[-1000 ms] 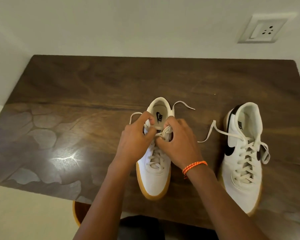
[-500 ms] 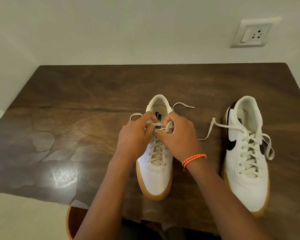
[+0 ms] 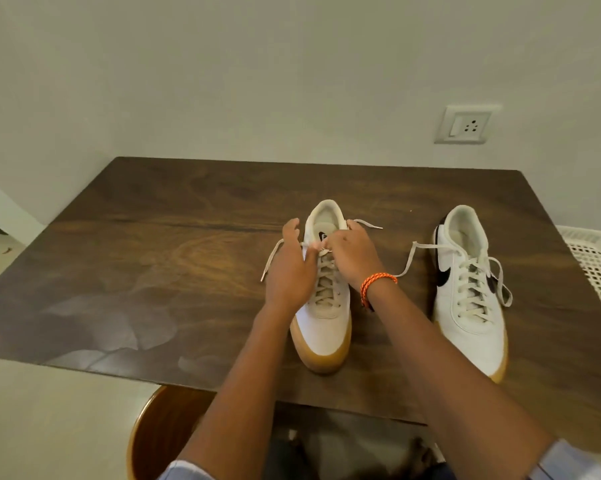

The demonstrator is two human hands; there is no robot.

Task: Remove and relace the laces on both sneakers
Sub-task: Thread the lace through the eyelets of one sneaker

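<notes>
Sneakers, two, white with gum soles, stand toes toward the desk's (image 3: 160, 237) near edge: the left sneaker (image 3: 327, 327) mid-desk, the right sneaker (image 3: 469, 306) near the right edge, laced with loose ends. Left hand (image 3: 292, 275) and right hand (image 3: 354, 254), wearing an orange bracelet (image 3: 375, 284), pinch the lace (image 3: 323, 251) at the left sneaker's top eyelets, hiding its tongue. One wall socket (image 3: 465, 124) sits behind; one white basket (image 3: 597, 261) stands off the right edge.

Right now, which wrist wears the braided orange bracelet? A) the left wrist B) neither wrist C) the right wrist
C: the braided orange bracelet circles the wrist just behind the right hand, which works at the laces of the white gum-soled sneaker.
</notes>
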